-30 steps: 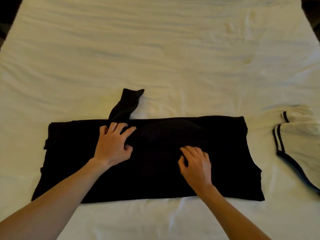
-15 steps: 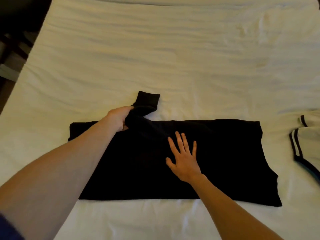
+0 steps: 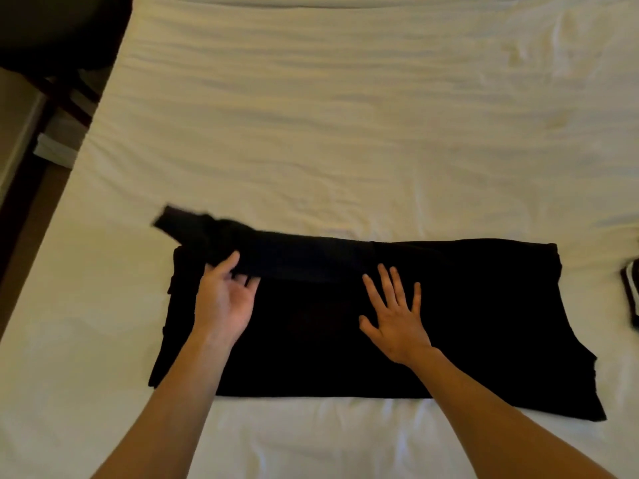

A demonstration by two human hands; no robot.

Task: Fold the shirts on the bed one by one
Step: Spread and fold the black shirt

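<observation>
I see a bed (image 3: 345,115) under a rumpled white sheet (image 3: 328,160). A black shirt (image 3: 484,323) lies spread flat across its near part, folded into a wide band. Well to the right of the black shirt, at the frame edge, lies a white garment with dark trim (image 3: 631,292).

One head-worn view looks forward and down from the near edge of the bed (image 3: 345,115), close above it, facing its far side.

Left hand (image 3: 224,302) palm-up, fingers curled; right hand (image 3: 397,316) flat, fingers spread.
</observation>
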